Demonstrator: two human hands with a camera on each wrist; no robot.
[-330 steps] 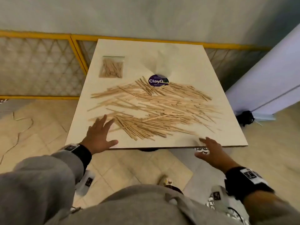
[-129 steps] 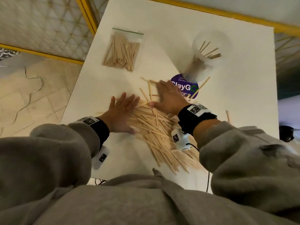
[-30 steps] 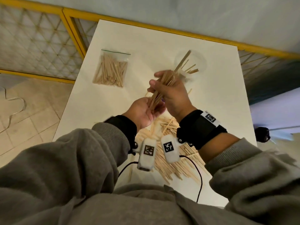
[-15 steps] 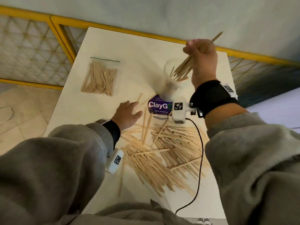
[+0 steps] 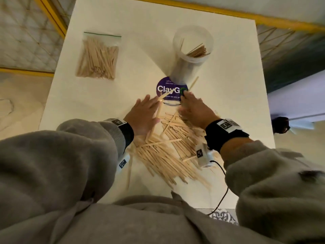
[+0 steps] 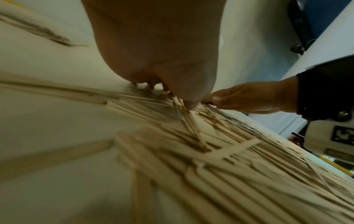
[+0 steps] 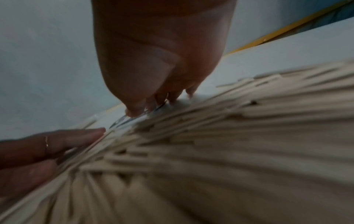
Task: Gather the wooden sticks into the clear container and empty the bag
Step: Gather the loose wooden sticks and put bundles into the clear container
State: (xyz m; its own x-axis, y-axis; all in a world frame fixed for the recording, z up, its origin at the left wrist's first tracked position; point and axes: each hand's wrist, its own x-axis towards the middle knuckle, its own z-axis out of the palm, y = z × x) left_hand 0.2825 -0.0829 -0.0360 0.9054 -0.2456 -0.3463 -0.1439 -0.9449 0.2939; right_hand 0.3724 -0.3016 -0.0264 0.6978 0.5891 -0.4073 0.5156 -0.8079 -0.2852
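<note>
My left hand (image 5: 143, 117) and right hand (image 5: 195, 111) lie flat, fingers straight, on the far edge of the wooden sticks (image 5: 163, 154) heaped on the table (image 5: 140, 20). Beyond them the clear container (image 5: 190, 55) stands upright holding some sticks, and the bag (image 5: 98, 56) lies full, far left.

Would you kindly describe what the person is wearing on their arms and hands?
Both arms are in loose grey fleece sleeves. Each wrist carries a black band topped with a white square-coded tag, and a small white camera box bearing a black-and-white marker hangs beneath. A black cable trails from the right box. A thin gold ring sits on a finger of the left hand.
</note>
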